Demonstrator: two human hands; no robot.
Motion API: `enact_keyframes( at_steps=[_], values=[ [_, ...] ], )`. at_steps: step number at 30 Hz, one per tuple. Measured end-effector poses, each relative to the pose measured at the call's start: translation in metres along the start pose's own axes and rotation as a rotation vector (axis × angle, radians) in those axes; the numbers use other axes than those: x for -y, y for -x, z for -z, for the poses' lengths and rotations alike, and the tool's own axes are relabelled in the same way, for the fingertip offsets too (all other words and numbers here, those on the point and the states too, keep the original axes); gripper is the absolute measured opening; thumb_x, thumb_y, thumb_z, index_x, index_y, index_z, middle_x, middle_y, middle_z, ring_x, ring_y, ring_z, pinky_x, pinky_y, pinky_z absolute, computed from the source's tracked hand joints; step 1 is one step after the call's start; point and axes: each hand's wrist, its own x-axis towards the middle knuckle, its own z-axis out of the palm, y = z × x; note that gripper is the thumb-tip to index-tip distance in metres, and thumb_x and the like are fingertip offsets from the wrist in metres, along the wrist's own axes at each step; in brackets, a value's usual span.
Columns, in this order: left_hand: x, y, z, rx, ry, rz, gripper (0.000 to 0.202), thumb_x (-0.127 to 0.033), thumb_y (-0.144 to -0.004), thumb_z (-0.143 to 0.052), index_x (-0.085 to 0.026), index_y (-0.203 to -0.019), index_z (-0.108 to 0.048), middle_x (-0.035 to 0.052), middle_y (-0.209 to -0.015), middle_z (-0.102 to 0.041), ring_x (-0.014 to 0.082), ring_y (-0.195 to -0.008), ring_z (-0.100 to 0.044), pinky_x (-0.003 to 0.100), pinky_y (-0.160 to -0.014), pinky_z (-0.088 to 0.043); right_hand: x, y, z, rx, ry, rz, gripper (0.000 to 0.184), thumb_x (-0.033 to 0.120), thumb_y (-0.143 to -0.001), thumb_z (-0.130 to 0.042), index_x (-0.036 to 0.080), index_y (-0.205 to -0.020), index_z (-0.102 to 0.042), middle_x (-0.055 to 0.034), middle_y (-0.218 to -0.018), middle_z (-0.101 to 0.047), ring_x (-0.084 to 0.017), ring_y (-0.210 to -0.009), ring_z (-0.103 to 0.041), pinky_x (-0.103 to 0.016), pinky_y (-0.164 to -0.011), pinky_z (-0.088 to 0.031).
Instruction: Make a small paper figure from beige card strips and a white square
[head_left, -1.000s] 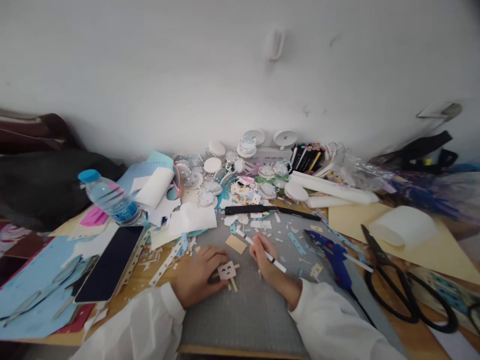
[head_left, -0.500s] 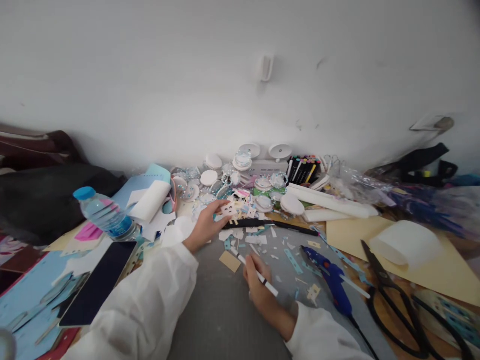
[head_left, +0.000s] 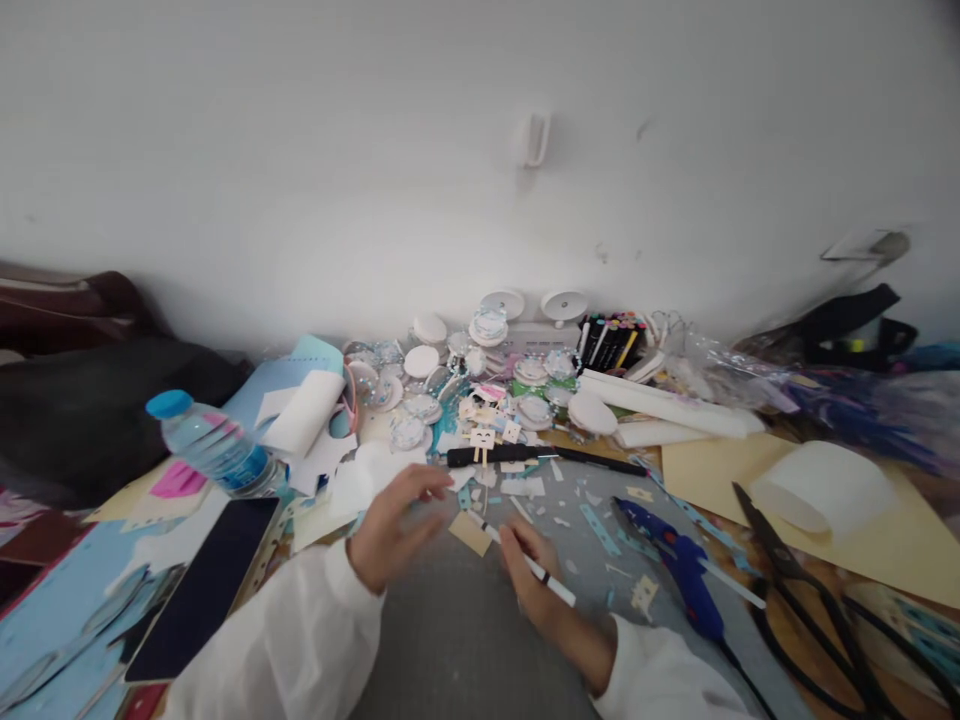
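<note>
My left hand (head_left: 397, 525) hovers over the left part of the grey mat (head_left: 465, 640), slightly blurred, fingers apart and with nothing in them. My right hand (head_left: 534, 570) is closed round a slim white pen (head_left: 555, 585) with dark bands. The pen's front end points to the upper left, over a small beige card (head_left: 471, 534). Beyond the left hand, a little paper figure with a drawn face (head_left: 482, 438) rests against a black pen-shaped tool (head_left: 495, 455). More small paper cutouts (head_left: 511, 431) are heaped behind it.
Right of my hands lie a blue glue gun (head_left: 675, 570) and large black scissors (head_left: 795, 580). A water bottle (head_left: 214, 445) and a phone (head_left: 206, 585) are at left. White discs (head_left: 421, 362) with beads and a marker set (head_left: 611, 340) stand by the wall. Paper scraps litter the mat.
My left hand has let go of the paper figure, now among the cutouts, and drawn back toward me. My right hand still holds the pen; the view has shifted slightly.
</note>
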Motion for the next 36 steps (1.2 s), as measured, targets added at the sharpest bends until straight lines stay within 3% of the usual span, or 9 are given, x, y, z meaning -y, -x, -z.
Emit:
enact_keyframes(
  at_steps=[3,6,9,14,19,22,28,31,36],
  values=[
    [-0.017,0.041,-0.009,0.134,0.015,-0.028,0.045,-0.031,-0.083,-0.065,-0.025,-0.125,-0.052,0.0124,-0.129,-0.054,0.025,-0.118,-0.053,0.039,-0.097,-0.046,0.014,0.006,0.004,0.234,0.028,0.094,0.038,0.045,-0.088,-0.045,0.021,-0.059,-0.041,0.0049,-0.05,-0.041,-0.01,-0.046,-0.038,-0.024,-0.045,-0.028],
    [-0.022,0.068,-0.024,0.172,0.103,0.041,0.037,-0.028,-0.085,-0.062,-0.022,-0.121,-0.054,0.01,-0.107,-0.065,0.0202,-0.097,-0.062,0.031,-0.085,-0.051,0.029,0.015,0.007,0.413,0.053,0.153,0.031,0.042,-0.085,-0.051,0.02,-0.063,-0.051,0.0043,-0.054,-0.048,-0.01,-0.049,-0.042,-0.023,-0.048,-0.031],
    [-0.02,0.081,-0.028,0.186,0.105,0.109,0.016,-0.029,-0.09,-0.054,-0.019,-0.098,-0.064,0.0056,-0.081,-0.067,0.0153,-0.071,-0.062,0.024,-0.065,-0.049,0.04,0.025,0.015,0.473,0.079,0.149,0.023,0.039,-0.086,-0.053,0.021,-0.071,-0.055,0.0032,-0.059,-0.052,-0.011,-0.054,-0.047,-0.023,-0.051,-0.035],
    [-0.011,0.092,-0.007,0.134,0.022,0.112,0.018,-0.029,-0.09,-0.053,-0.02,-0.088,-0.067,0.0044,-0.076,-0.069,0.0146,-0.065,-0.061,0.023,-0.062,-0.047,0.045,0.04,0.052,0.308,0.121,-0.021,0.015,0.036,-0.09,-0.049,0.023,-0.085,-0.055,0.0017,-0.064,-0.057,-0.013,-0.057,-0.056,-0.023,-0.05,-0.044],
    [-0.009,0.102,0.007,0.078,0.001,0.215,0.027,-0.033,-0.094,-0.045,-0.019,-0.084,-0.066,0.0001,-0.056,-0.064,0.0122,-0.051,-0.059,0.022,-0.054,-0.044,0.032,0.035,0.091,0.004,0.451,0.074,0.011,0.033,-0.088,-0.053,0.023,-0.089,-0.056,-0.0029,-0.078,-0.062,-0.017,-0.068,-0.061,-0.026,-0.058,-0.05],
    [-0.01,0.106,0.003,0.034,-0.012,0.22,0.033,-0.033,-0.096,-0.04,-0.018,-0.082,-0.066,-0.0007,-0.051,-0.06,0.0114,-0.047,-0.058,0.021,-0.05,-0.043,0.015,0.022,0.1,-0.005,0.666,0.148,0.023,0.025,-0.087,-0.049,0.021,-0.109,-0.056,-0.0088,-0.098,-0.062,-0.021,-0.086,-0.063,-0.033,-0.071,-0.054],
    [-0.009,0.116,-0.004,-0.138,-0.12,0.112,0.02,-0.02,-0.089,-0.052,-0.021,-0.107,-0.062,0.0035,-0.088,-0.07,0.015,-0.079,-0.066,0.025,-0.074,-0.052,0.004,0.018,0.104,0.021,0.81,0.181,0.05,0.009,-0.085,-0.033,0.022,-0.13,-0.05,-0.0121,-0.137,-0.045,-0.026,-0.13,-0.043,-0.05,-0.106,-0.038],
    [-0.005,0.119,-0.002,-0.151,-0.14,0.103,0.02,-0.015,-0.089,-0.05,-0.022,-0.106,-0.06,0.0034,-0.089,-0.067,0.0147,-0.081,-0.064,0.026,-0.075,-0.052,0.022,0.043,0.112,0.124,0.857,0.253,0.046,0.013,-0.088,-0.036,0.027,-0.13,-0.05,-0.0073,-0.138,-0.049,-0.023,-0.128,-0.048,-0.043,-0.103,-0.044],
    [0.016,0.112,0.007,-0.237,-0.299,0.102,0.024,-0.012,-0.09,-0.046,-0.021,-0.108,-0.059,0.0074,-0.103,-0.062,0.0171,-0.096,-0.06,0.029,-0.084,-0.051,0.047,0.1,0.128,0.231,0.79,0.323,0.025,0.029,-0.089,-0.05,0.028,-0.111,-0.063,-0.0009,-0.106,-0.071,-0.016,-0.094,-0.069,-0.02,-0.08,-0.057]
  ],
)
